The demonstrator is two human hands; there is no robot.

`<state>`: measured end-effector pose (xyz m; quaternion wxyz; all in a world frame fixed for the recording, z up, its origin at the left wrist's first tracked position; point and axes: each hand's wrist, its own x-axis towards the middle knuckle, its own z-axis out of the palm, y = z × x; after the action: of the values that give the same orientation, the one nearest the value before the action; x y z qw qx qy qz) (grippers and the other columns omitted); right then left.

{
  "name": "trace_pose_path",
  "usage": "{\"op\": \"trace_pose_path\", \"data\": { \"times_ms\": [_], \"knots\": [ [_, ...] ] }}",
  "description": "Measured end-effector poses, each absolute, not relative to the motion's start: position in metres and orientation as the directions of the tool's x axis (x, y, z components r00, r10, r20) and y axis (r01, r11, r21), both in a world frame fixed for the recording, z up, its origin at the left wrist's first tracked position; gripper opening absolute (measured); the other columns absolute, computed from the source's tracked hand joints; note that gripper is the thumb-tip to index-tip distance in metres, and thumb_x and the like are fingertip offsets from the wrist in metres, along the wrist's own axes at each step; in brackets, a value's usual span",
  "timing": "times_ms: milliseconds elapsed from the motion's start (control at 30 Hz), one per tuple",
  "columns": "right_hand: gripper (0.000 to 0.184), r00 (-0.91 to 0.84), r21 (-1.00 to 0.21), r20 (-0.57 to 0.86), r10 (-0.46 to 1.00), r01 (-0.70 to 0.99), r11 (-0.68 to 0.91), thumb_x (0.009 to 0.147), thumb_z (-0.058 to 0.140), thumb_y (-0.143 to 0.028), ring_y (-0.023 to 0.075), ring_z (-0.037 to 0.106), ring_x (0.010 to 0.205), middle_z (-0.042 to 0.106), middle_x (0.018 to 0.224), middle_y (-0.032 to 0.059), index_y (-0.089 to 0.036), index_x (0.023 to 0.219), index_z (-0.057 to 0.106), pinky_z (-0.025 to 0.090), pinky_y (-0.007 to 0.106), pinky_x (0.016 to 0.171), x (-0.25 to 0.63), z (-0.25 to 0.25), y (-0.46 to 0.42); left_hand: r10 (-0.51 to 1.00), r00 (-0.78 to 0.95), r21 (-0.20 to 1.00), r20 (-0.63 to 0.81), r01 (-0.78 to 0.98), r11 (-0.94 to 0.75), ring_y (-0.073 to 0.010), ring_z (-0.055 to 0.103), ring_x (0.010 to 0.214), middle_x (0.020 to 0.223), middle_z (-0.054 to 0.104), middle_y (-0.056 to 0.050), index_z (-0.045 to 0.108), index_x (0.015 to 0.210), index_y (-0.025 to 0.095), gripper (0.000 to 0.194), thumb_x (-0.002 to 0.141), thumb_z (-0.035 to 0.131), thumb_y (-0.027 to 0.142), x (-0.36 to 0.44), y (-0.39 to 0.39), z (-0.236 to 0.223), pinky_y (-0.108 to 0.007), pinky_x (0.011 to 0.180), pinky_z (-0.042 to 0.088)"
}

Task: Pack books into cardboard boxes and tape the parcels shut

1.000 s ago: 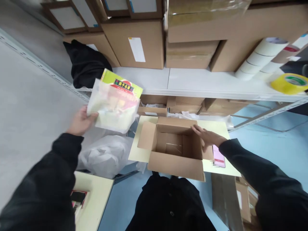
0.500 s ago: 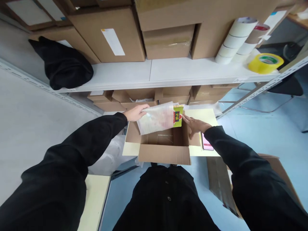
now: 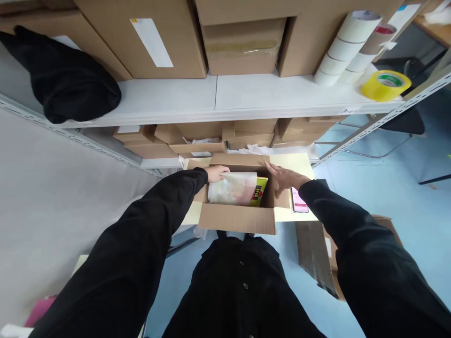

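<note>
My left hand [image 3: 215, 173] grips the left end of a book [image 3: 260, 191] with a green cover, mostly wrapped in a whitish translucent sleeve [image 3: 232, 188]. The book lies inside the open cardboard box [image 3: 237, 218], its bare green end toward the right wall. At the box's right edge rests my right hand [image 3: 283, 177], fingers apart, touching the rim and side flap. The box stands on a pale yellow board [image 3: 292, 162] with its flaps folded outward. A phone with a pink screen [image 3: 299, 201] lies beside it, below my right wrist.
Above is a white shelf [image 3: 169, 96] with cardboard boxes, a black cloth bundle [image 3: 70, 77], stacked white tape rolls [image 3: 347, 47] and a yellow tape roll [image 3: 385, 85]. More boxes [image 3: 197, 134] fill the lower level. A cardboard carton [image 3: 317, 253] stands low at the right.
My left hand has carried the sleeved book from the left, over the box and down inside it. My right hand has stayed at the box's right edge. The view has shifted.
</note>
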<state>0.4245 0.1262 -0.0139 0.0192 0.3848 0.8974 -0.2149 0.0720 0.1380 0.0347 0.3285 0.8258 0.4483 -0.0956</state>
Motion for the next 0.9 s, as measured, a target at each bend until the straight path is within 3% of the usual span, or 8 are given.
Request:
{"op": "trace_pose_path", "data": {
  "times_ms": [267, 433, 533, 633, 700, 800, 833, 900],
  "knots": [
    [0.151, -0.707, -0.357, -0.178, 0.685, 0.695, 0.624, 0.04, 0.087, -0.05, 0.0425, 0.041, 0.129, 0.014, 0.158, 0.015, -0.021, 0.151, -0.011, 0.042, 0.047, 0.099, 0.425, -0.019, 0.128, 0.643, 0.558, 0.393, -0.525, 0.829, -0.398, -0.0205, 0.065, 0.097, 0.106, 0.071, -0.006, 0.064, 0.105, 0.019, 0.03, 0.075, 0.06, 0.02, 0.083, 0.135, 0.002, -0.026, 0.083, 0.046],
    [0.15, -0.702, -0.374, -0.172, 0.691, 0.695, 0.614, 0.04, 0.088, -0.048, 0.0428, 0.039, 0.131, 0.014, 0.158, 0.0148, -0.021, 0.152, -0.007, 0.041, 0.048, 0.1, 0.424, -0.016, 0.128, 0.674, 0.537, 0.372, -0.507, 0.842, -0.391, -0.028, 0.053, 0.124, 0.136, 0.053, -0.016, 0.047, 0.133, 0.013, 0.067, 0.071, 0.068, 0.028, 0.077, 0.125, 0.009, -0.033, 0.101, 0.039],
    [0.148, -0.715, -0.377, -0.158, 0.681, 0.681, 0.627, 0.041, 0.088, -0.047, 0.0425, 0.039, 0.131, 0.014, 0.158, 0.0138, -0.021, 0.152, -0.006, 0.041, 0.048, 0.101, 0.425, -0.015, 0.128, 0.715, 0.561, 0.459, -0.417, 0.809, -0.367, -0.0283, 0.045, 0.131, 0.144, 0.044, -0.019, 0.037, 0.141, 0.01, 0.076, 0.075, 0.066, 0.035, 0.062, 0.117, 0.035, -0.035, 0.106, 0.035],
    [0.148, -0.72, -0.372, -0.159, 0.676, 0.677, 0.634, 0.041, 0.088, -0.046, 0.0426, 0.039, 0.131, 0.014, 0.158, 0.0136, -0.02, 0.153, -0.005, 0.041, 0.047, 0.101, 0.426, -0.015, 0.129, 0.797, 0.557, 0.634, -0.235, 0.709, -0.309, -0.0262, 0.049, 0.127, 0.139, 0.052, -0.014, 0.047, 0.135, 0.017, 0.064, 0.079, 0.062, 0.044, 0.029, 0.105, 0.065, -0.038, 0.106, 0.037],
    [0.147, -0.721, -0.36, -0.162, 0.673, 0.678, 0.64, 0.042, 0.087, -0.046, 0.0424, 0.039, 0.131, 0.014, 0.158, 0.0138, -0.02, 0.152, -0.006, 0.041, 0.047, 0.101, 0.426, -0.015, 0.13, 0.907, 0.415, 0.758, -0.071, 0.614, -0.221, -0.0247, 0.052, 0.125, 0.134, 0.056, -0.013, 0.053, 0.128, 0.018, 0.058, 0.08, 0.059, 0.05, 0.0, 0.094, 0.077, -0.038, 0.105, 0.039],
    [0.146, -0.723, -0.341, -0.17, 0.67, 0.681, 0.648, 0.044, 0.086, -0.047, 0.0417, 0.038, 0.132, 0.013, 0.158, 0.0151, -0.02, 0.152, -0.009, 0.041, 0.047, 0.102, 0.425, -0.012, 0.129, 0.998, -0.042, 0.869, 0.048, 0.495, -0.022, -0.0254, 0.059, 0.115, 0.123, 0.062, -0.015, 0.058, 0.118, 0.016, 0.06, 0.077, 0.057, 0.06, -0.04, 0.072, 0.075, -0.043, 0.101, 0.042],
    [0.147, -0.723, -0.338, -0.171, 0.669, 0.681, 0.65, 0.044, 0.086, -0.048, 0.0413, 0.037, 0.133, 0.012, 0.158, 0.0158, -0.019, 0.152, -0.01, 0.041, 0.047, 0.102, 0.425, -0.011, 0.129, 0.987, -0.162, 0.899, 0.013, 0.435, 0.06, -0.0262, 0.061, 0.111, 0.121, 0.064, -0.016, 0.06, 0.115, 0.016, 0.063, 0.075, 0.057, 0.065, -0.05, 0.063, 0.07, -0.044, 0.099, 0.044],
    [0.147, -0.724, -0.335, -0.168, 0.668, 0.68, 0.652, 0.044, 0.086, -0.048, 0.0406, 0.035, 0.135, 0.01, 0.158, 0.0169, -0.018, 0.152, -0.01, 0.04, 0.046, 0.104, 0.424, -0.007, 0.126, 0.963, -0.189, 0.93, -0.19, 0.279, 0.238, -0.0279, 0.064, 0.105, 0.118, 0.065, -0.016, 0.06, 0.113, 0.015, 0.07, 0.072, 0.056, 0.071, -0.06, 0.044, 0.056, -0.045, 0.092, 0.048]
  ]
}}
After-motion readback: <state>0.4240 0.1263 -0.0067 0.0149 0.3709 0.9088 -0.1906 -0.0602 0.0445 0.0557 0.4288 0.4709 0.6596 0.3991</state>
